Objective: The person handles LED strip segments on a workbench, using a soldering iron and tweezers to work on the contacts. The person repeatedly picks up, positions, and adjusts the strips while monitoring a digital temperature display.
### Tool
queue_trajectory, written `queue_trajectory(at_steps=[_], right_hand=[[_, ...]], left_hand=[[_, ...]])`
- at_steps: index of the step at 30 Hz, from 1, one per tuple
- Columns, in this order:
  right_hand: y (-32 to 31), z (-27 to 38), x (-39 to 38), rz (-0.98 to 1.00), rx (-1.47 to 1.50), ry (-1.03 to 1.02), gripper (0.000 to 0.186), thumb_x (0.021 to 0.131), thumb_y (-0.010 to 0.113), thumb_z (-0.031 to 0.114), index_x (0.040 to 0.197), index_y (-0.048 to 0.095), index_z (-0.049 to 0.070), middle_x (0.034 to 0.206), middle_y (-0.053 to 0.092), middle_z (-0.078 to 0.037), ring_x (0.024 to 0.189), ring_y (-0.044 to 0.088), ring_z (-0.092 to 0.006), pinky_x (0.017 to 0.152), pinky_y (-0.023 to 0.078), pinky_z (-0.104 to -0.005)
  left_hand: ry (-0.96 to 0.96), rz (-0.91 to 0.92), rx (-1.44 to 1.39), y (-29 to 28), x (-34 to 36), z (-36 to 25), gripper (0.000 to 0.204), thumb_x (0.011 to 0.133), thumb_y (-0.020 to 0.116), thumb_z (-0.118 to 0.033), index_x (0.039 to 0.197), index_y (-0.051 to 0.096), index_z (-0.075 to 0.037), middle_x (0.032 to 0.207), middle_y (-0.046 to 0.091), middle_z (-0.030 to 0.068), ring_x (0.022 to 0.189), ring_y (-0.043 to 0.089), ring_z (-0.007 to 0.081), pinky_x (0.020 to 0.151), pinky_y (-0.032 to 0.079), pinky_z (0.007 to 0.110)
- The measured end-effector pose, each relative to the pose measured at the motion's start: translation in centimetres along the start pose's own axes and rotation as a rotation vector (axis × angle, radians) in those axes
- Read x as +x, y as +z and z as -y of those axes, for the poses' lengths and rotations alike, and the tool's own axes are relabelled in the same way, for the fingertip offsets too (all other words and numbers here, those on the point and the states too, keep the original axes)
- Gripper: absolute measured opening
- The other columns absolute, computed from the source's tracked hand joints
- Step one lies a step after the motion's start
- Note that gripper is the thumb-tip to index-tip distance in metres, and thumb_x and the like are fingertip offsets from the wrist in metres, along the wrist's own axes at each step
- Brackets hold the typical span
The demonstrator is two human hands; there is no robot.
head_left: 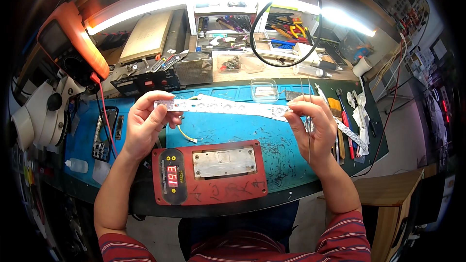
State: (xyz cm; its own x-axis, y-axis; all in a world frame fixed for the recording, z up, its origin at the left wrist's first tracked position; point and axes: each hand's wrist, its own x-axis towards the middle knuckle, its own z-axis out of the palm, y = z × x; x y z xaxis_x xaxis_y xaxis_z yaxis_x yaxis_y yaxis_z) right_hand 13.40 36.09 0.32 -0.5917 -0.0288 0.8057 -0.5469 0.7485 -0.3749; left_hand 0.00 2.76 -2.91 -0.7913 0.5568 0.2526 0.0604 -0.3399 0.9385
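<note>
A white LED strip point(225, 106) with round lenses is stretched between my two hands above the blue mat. My left hand point(144, 126) pinches its left end between thumb and fingers. Its other end is pinched in my right hand point(315, 126), which also holds thin metal tweezers point(309, 140) upright. What looks like a second white strip lies partly hidden behind the first. A thin yellow-white lead point(186, 135) with a small connector hangs near my left fingers. Below the strip sits a red heating plate point(211, 187) with a metal top and a lit digital display.
An orange multimeter point(73, 43) with test leads stands at the left, near a phone frame point(105, 133) and a small bottle point(76, 165). Brushes and another LED strip point(352, 137) lie at the right. A black cable loop point(252, 34) hangs over the tool shelves.
</note>
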Motion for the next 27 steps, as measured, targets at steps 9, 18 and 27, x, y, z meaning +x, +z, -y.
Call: queue_trajectory(at_steps=[9,18,27], right_hand=[[-0.05,0.05,-0.07,-0.017,0.04,-0.008,0.025,0.085,0.08,-0.001,0.106,0.069,0.002,0.097,0.069,-0.013,0.08,0.068,-0.0177,0.065,0.056,-0.0279],[0.03,-0.13,-0.2,-0.033,0.018,-0.018,0.027,0.084,0.081,0.0,0.108,0.069,0.003,0.099,0.071,-0.014,0.083,0.069,-0.0214,0.067,0.056,-0.0301],[0.19,-0.17,-0.33,-0.015,-0.02,0.072,0.027,0.084,0.081,0.005,0.109,0.069,0.003,0.101,0.068,-0.014,0.085,0.067,-0.0233,0.069,0.055,-0.032]], left_hand=[[0.029,-0.001,0.027,0.07,0.05,0.18,0.029,0.104,0.06,-0.016,0.129,0.058,-0.001,0.103,0.074,0.0149,0.088,0.071,0.0163,0.077,0.055,0.031],[0.036,-0.022,0.031,-0.03,-0.05,0.16,0.026,0.105,0.058,-0.012,0.129,0.058,-0.001,0.103,0.074,0.0144,0.089,0.071,0.0162,0.078,0.055,0.031],[0.044,-0.013,0.021,-0.05,-0.05,0.15,0.026,0.105,0.058,-0.012,0.129,0.058,-0.001,0.104,0.074,0.0151,0.09,0.071,0.0162,0.079,0.056,0.031]])
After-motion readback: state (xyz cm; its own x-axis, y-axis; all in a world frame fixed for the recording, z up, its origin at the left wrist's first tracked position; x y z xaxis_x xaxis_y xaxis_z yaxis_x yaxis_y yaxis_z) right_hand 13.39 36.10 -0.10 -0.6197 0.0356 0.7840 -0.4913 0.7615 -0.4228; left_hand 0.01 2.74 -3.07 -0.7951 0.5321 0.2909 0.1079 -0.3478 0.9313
